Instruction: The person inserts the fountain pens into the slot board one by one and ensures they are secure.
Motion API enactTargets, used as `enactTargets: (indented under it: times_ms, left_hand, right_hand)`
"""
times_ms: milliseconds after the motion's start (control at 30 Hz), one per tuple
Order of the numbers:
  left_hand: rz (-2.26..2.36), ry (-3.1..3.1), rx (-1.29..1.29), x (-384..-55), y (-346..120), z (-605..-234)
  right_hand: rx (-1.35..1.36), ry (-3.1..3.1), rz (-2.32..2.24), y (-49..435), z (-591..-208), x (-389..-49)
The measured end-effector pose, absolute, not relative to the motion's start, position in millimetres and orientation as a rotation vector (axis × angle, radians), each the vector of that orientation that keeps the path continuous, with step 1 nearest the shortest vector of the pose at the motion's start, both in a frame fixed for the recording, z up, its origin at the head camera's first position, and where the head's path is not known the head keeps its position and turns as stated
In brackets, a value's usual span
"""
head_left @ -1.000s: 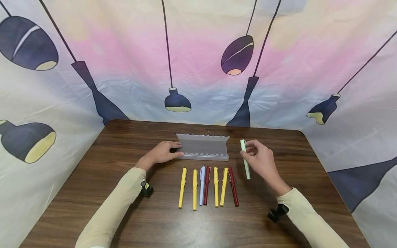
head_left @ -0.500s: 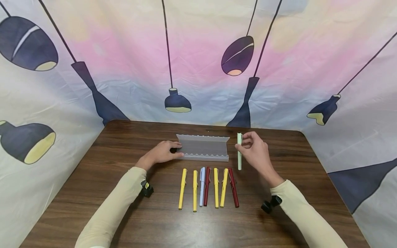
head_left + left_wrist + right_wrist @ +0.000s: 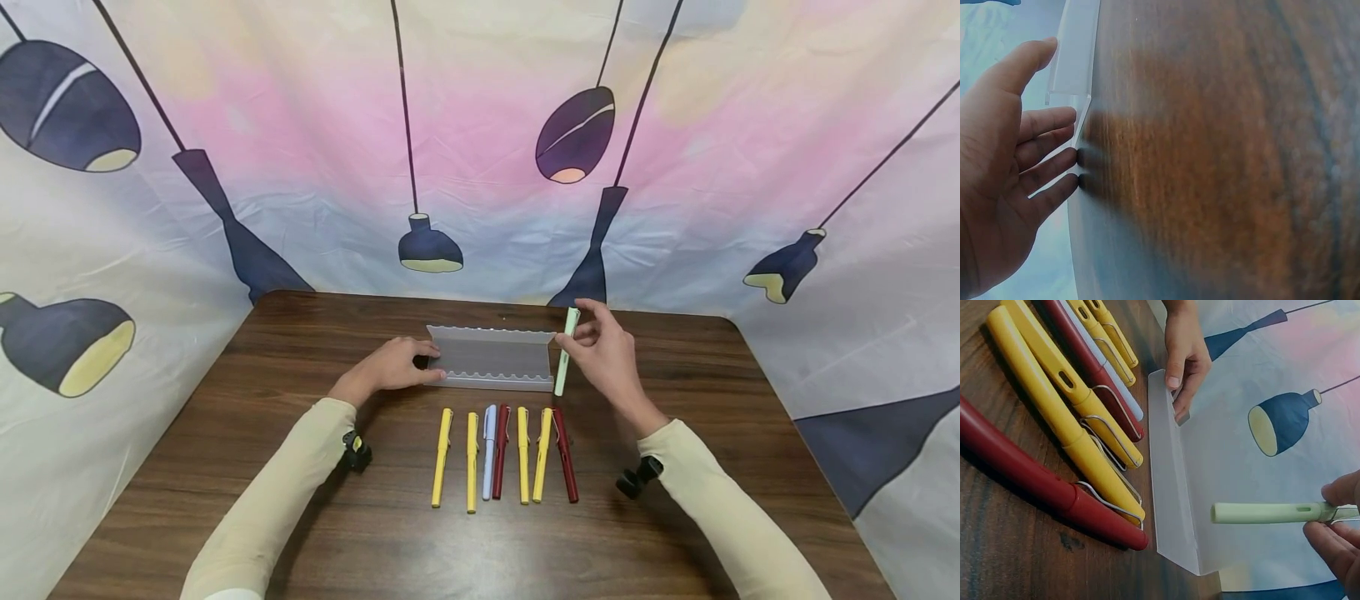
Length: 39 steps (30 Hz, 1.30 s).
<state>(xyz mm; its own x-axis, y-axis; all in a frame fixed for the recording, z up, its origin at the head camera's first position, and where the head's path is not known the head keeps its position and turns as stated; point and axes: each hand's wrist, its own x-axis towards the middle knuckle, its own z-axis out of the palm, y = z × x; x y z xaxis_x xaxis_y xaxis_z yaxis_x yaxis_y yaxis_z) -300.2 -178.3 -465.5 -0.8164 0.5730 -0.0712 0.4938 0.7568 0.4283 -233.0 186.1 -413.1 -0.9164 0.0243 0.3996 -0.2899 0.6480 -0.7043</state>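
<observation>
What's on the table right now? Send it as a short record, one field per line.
Surface: dark wood-grain table
Holder: grey tray with scalloped edges
Left grip: at the tray's left end
Right grip: pinching a pale green pen beside the tray's right end
Row nearer the person: four yellow pens, two dark red pens, one light blue pen

On my head feed I see a dark wood-grain table (image 3: 390, 500) with rounded far corners and pale glare (image 3: 483, 542) at six o'clock. A wrinkled cloth backdrop (image 3: 495, 142) runs from nine through twelve to three, pink toward twelve, printed with navy lamps (image 3: 430, 246).
</observation>
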Motion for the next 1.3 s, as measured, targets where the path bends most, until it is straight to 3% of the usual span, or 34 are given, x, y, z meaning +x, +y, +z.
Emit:
enactTargets:
  times_ms: [1300]
  left_hand:
    - [0.601,2.777,0.87,-300.6,-178.8,-470.7]
  right_hand:
    - [0.335,-2.406,1.048,167.0,-449.1,-265.9]
